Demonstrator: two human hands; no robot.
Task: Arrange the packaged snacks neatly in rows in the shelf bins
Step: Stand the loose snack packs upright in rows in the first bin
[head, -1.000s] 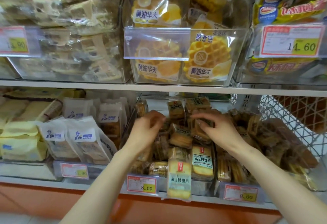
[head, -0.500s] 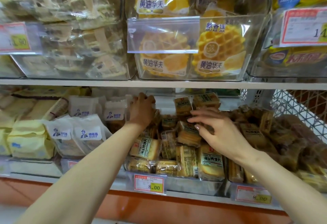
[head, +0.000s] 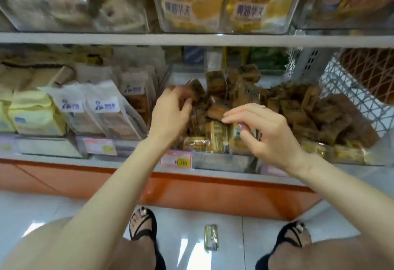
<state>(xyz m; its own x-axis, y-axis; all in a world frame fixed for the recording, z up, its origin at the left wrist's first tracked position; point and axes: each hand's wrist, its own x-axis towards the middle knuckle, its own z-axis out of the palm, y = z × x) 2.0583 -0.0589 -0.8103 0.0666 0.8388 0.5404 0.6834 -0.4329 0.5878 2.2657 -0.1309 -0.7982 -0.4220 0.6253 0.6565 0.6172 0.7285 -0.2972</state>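
Person is sorting the jumbled small brown-and-gold snack packets (head: 223,107) in the clear plastic middle bin (head: 221,162) on the lower shelf. Left hand (head: 170,114) is curling its fingers round one tilted brown packet (head: 195,89) at the back-left of the heap, though blur is making the grip a bit unsure. Right hand (head: 264,129) is pinching the top of an upright front packet (head: 247,136) between thumb and forefingers.

Step in hand, judging: standing packets up into a front row. Only a few are lining up at the bin's front wall and the rest are lying loose behind, so the task is looking early-to-mid. Next move is probably calling for setting the left-hand packet upright beside the front ones. One gold-wrapped stray packet (head: 211,237) is lying on the white tiled floor (head: 181,222) between the black sandals (head: 145,225) and is needing picking up.
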